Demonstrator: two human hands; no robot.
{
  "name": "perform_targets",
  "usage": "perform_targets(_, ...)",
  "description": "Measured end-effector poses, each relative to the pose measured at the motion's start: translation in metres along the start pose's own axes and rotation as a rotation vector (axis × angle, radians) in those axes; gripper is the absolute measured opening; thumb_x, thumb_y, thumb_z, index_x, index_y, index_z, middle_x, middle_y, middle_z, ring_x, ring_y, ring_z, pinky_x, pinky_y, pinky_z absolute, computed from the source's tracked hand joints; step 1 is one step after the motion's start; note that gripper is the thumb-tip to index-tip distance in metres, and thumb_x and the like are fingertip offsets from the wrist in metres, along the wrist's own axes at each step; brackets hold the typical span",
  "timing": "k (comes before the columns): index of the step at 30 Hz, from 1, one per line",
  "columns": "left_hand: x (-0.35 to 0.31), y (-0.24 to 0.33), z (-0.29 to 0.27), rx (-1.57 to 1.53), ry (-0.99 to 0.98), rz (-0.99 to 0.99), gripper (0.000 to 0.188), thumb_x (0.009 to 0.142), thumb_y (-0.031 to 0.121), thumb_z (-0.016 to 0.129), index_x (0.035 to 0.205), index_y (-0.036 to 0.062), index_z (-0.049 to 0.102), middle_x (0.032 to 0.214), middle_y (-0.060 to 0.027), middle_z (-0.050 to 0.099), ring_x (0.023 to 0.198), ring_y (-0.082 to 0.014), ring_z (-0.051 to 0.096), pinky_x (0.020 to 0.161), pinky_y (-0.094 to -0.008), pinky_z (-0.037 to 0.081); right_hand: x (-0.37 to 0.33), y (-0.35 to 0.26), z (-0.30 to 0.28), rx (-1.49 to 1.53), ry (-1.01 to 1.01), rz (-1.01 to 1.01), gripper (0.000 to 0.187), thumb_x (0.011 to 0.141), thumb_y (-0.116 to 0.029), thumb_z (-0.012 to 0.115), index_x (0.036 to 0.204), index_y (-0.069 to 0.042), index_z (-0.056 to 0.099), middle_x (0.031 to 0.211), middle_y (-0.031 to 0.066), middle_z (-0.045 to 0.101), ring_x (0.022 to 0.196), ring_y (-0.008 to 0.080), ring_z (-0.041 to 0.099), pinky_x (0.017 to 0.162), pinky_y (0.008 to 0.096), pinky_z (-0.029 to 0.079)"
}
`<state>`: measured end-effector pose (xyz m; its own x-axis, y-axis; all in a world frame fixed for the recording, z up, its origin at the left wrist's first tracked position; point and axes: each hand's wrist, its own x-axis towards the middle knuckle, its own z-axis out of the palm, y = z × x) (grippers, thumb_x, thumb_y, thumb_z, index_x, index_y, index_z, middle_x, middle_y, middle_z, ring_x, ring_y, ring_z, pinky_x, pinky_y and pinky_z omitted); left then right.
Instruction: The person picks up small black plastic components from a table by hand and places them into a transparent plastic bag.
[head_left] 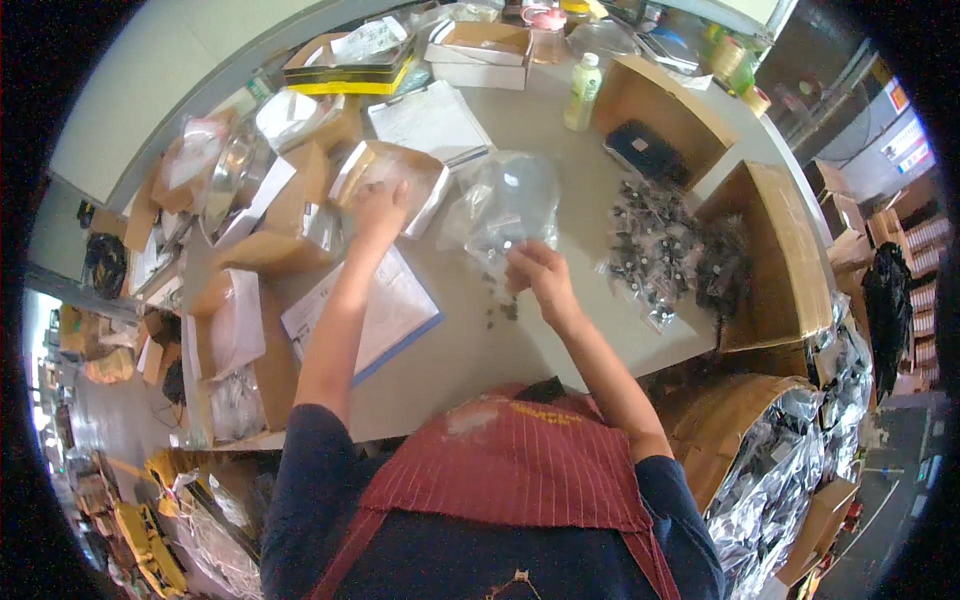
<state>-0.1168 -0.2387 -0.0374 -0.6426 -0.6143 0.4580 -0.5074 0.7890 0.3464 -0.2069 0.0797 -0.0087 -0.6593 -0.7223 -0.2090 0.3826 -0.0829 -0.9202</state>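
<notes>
My left hand (381,210) reaches forward into a small open cardboard box (425,185) lined with clear plastic, fingers curled at its contents. My right hand (535,272) pinches the lower edge of a clear plastic bag (505,200) lying on the grey table (470,350). Several small dark parts (500,312) lie loose on the table just below my right hand. What my left fingers hold, if anything, is hidden.
A heap of small bagged dark parts (665,250) spills from an open carton (775,250) on the right. A paper sheet on a clipboard (385,315) lies left of centre. Boxes, a green bottle (582,92) and papers (430,120) crowd the far side.
</notes>
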Motion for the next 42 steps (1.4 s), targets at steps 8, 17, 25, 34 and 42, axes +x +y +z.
perform_targets(8,-0.051,0.089,-0.053,-0.735,-0.770,-0.080,0.024,0.096,0.026,0.065,0.095,0.0019,0.069,0.071,-0.0043,0.070,0.059,-0.0107,0.065,0.051,-0.0241,0.048,-0.002,0.017,0.004,-0.014,-0.088,0.111,0.022,0.097,-0.021,0.061,0.100,0.000,0.065,0.081,0.0088,0.067,0.069,0.0185,0.066,0.062,0.0321,0.054)
perform_targets(17,-0.040,0.069,-0.060,-0.281,-0.263,-0.033,0.058,0.096,0.034,0.066,0.138,-0.0008,0.046,0.095,-0.0105,0.074,0.093,-0.0243,0.070,0.090,-0.0386,0.050,-0.019,0.022,-0.007,-0.157,-0.127,0.085,0.022,0.101,-0.021,0.058,0.103,-0.001,0.066,0.084,0.0080,0.068,0.068,0.0174,0.066,0.062,0.0307,0.054)
perform_targets(25,-0.127,0.097,-0.058,-1.089,-0.905,-0.357,0.033,0.094,0.015,0.068,0.122,0.0000,0.063,0.096,-0.0054,0.069,0.083,-0.0110,0.063,0.066,-0.0245,0.049,-0.047,0.027,-0.013,-0.309,-0.344,0.153,0.019,0.100,-0.015,0.056,0.107,0.000,0.066,0.088,0.0089,0.069,0.081,0.0157,0.066,0.070,0.0309,0.054)
perform_targets(34,-0.191,0.086,-0.047,-0.918,-0.722,-0.473,0.023,0.093,0.016,0.063,0.112,0.0058,0.072,0.087,-0.0077,0.073,0.072,-0.0130,0.067,0.060,-0.0287,0.052,-0.026,0.066,-0.048,-1.282,-0.192,-0.688,0.044,0.080,0.001,0.057,0.125,-0.001,0.057,0.128,0.0170,0.060,0.119,0.0381,0.056,0.099,0.0450,0.048)
perform_targets(42,-0.211,0.102,-0.073,-0.683,-0.491,-0.261,0.013,0.089,0.018,0.069,0.096,0.0076,0.072,0.082,-0.0082,0.072,0.072,-0.0159,0.065,0.068,-0.0320,0.052,-0.060,0.056,-0.057,-1.223,-0.274,-0.681,0.052,0.069,0.009,0.052,0.118,-0.003,0.063,0.122,0.0171,0.061,0.116,0.0390,0.056,0.097,0.0431,0.049)
